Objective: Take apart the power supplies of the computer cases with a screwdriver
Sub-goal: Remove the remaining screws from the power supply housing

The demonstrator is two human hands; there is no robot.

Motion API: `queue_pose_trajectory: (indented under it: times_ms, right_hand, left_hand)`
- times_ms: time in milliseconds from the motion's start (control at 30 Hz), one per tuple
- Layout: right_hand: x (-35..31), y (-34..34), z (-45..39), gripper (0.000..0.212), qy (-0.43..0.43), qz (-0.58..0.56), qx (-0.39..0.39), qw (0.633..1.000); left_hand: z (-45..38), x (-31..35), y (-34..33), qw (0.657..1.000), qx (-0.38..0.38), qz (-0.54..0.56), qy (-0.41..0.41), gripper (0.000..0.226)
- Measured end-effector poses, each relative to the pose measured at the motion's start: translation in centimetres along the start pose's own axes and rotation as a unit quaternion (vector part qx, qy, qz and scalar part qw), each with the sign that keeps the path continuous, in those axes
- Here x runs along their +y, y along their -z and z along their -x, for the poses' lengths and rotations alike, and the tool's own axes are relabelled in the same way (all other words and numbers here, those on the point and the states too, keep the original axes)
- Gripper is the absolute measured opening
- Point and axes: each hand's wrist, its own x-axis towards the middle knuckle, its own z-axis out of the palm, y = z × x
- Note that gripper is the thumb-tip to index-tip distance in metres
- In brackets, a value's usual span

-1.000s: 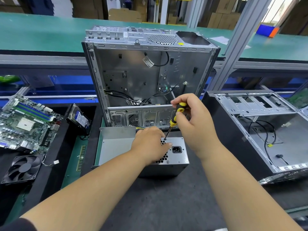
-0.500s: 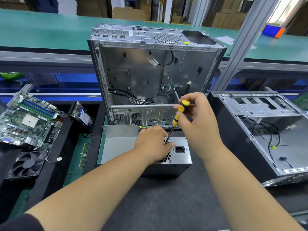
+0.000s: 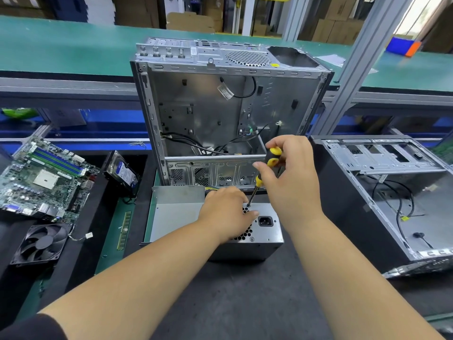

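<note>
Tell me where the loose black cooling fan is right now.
In the head view, the black cooling fan lies far left, just below the green motherboard.

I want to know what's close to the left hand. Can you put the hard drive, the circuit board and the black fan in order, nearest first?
Counting from the left hand on the power supply:
1. Hard drive, propped up just to its left.
2. Black fan, lying flat, low and far left.
3. Circuit board, far left, behind the fan.

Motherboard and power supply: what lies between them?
Head view: a hard drive and a RAM stick lie between the motherboard and the power supply.
</note>
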Motion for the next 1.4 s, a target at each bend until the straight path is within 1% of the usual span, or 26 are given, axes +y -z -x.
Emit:
queue_pose_trajectory:
  times_ms: [100,167,300,433,533,700,767,867,933,1033,1167,1300,1400]
  right_hand:
    - [-0.1,0.0,0.1,0.038,-0.031,-0.069,-0.019,0.997]
    - [-0.2,0.0,0.1,0.036,-0.049,-0.100,-0.031,0.993]
    - [-0.1,0.2,0.2,0.032,-0.048,-0.075,-0.040,0.995]
    - [-0.1,0.2,0.1,0.040,-0.050,-0.043,-0.019,0.998]
    - [-0.1,0.3,0.0,0.035,-0.038,-0.030,-0.015,0.999]
    - [0.3,0.7,0.0,0.035,-0.011,-0.022,-0.029,0.999]
    - [0.4,0.8,0.1,0.039,-0.009,-0.032,-0.035,0.999]
    - [0.5,0.9,0.2,0.049,-0.038,-0.096,-0.056,0.993]
    - [0.5,1.0,0.3,0.047,-0.036,-0.107,-0.071,0.991]
    - [0.6,1.2,0.5,0.042,-0.024,-0.083,-0.078,0.993]
    - [0.7,1.4,0.5,0.041,-0.039,-0.057,-0.062,0.996]
    - [0.9,1.6,0.5,0.041,-0.046,-0.069,-0.063,0.995]
    - [1.0,1.7,0.5,0.043,-0.046,-0.078,-0.063,0.994]
  left_hand:
    - [0.0,0.0,0.0,1.000,-0.001,-0.004,0.001,0.051]
    - [-0.1,-0.1,0.0,1.000,-0.003,-0.005,0.001,0.051]
    - [-0.1,-0.2,0.1,1.000,0.000,-0.004,0.002,0.051]
    - [-0.1,-0.2,0.0,1.000,0.000,-0.003,0.001,0.052]
    - [0.0,-0.1,0.0,1.000,0.003,0.002,-0.001,0.052]
    - [0.0,-0.3,0.1,1.000,0.014,0.013,-0.001,0.050]
    - [0.0,-0.4,0.0,1.000,0.016,0.014,-0.002,0.050]
    - [0.0,-0.4,0.0,1.000,0.014,0.014,-0.001,0.050]
    - [0.0,-0.3,0.1,1.000,0.011,0.020,0.001,0.048]
    - [0.2,-0.3,0.2,0.998,0.025,0.050,0.009,0.037]
    - [0.6,-0.4,0.5,0.988,0.067,0.138,0.022,0.017]
    - [0.8,-0.1,0.9,0.978,0.076,0.192,0.021,0.010]
    - [0.7,0.0,1.0,0.977,0.086,0.196,0.019,0.007]
